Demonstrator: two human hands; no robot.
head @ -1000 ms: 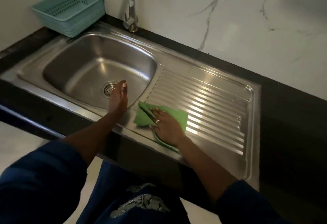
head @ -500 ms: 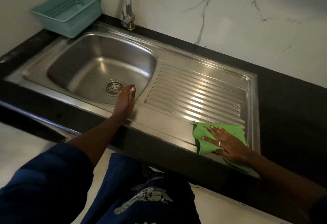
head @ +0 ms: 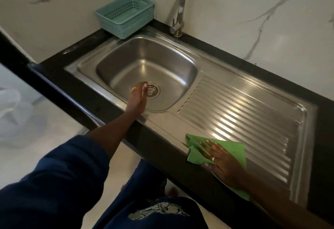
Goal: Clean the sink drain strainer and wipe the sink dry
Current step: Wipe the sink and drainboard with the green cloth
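Right hand: fingers spread and straight, pressing flat on the cloth; a ring shows on one finger.
Cloth: green, creased, lying on the front edge of the drainboard, one corner hanging over the black counter.
Left hand: seen edge-on, fingers extended and holding nothing; wrist over the front rim of the basin, fingertips just beside the strainer.
Strainer: round, steel, perforated, with a bright rim; seated in the drain in the basin floor, its left edge hidden by the left hand.
Basin: stainless steel, rounded corners, dull sheen.
Drainboard: ribbed, reflecting light, right of the basin.
Tap: behind the basin.
Basket: teal, perforated, at the back left corner.
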